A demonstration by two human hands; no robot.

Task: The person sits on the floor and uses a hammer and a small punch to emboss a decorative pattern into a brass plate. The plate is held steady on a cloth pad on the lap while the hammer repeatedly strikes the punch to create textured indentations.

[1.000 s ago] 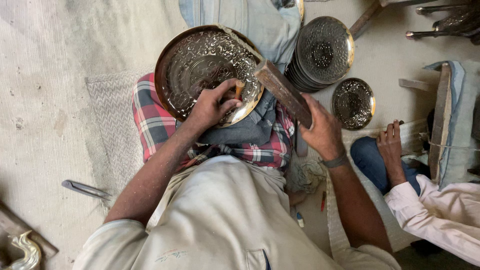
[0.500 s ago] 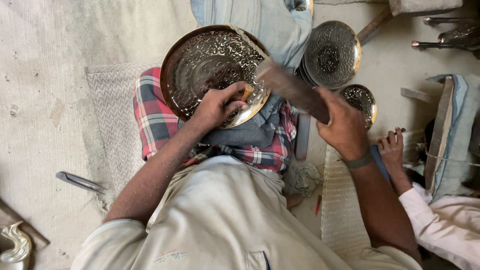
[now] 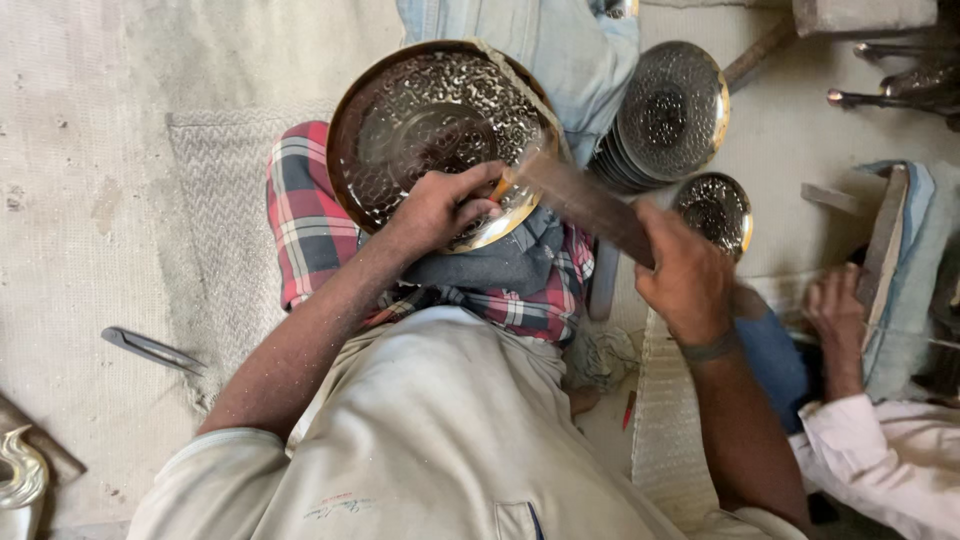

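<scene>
Pale concrete floor point(image 3: 70, 200), dusty, with a woven mat point(image 3: 215, 200) under the seated person; work done on the lap, no table.

Nearest: lap covered by a red plaid cloth point(image 3: 305, 220). Left hand point(image 3: 440, 205) at centre, curled tight, fingers pinching what looks like a small punch against the lower rim of the round brass tray point(image 3: 430, 130); the tool itself is mostly hidden. Right hand point(image 3: 685, 270) at 3 o'clock, closed around the handle of a dark wooden mallet point(image 3: 585, 205), head angled toward the left hand.

Tray sits tilted on the knee at 12 o'clock. Its face already carries dense embossed pattern across centre and border. Judgement: decoration mostly done, work confined to the near rim.

Around: a metal tool point(image 3: 150, 348) on the floor at 9 o'clock. Another person's hand point(image 3: 835, 310) and white sleeve point(image 3: 880, 465) at 4 o'clock, close to the mallet arm. Farther, at 1 o'clock, a stack of patterned trays point(image 3: 665, 115) and one small bowl point(image 3: 713, 212).
</scene>
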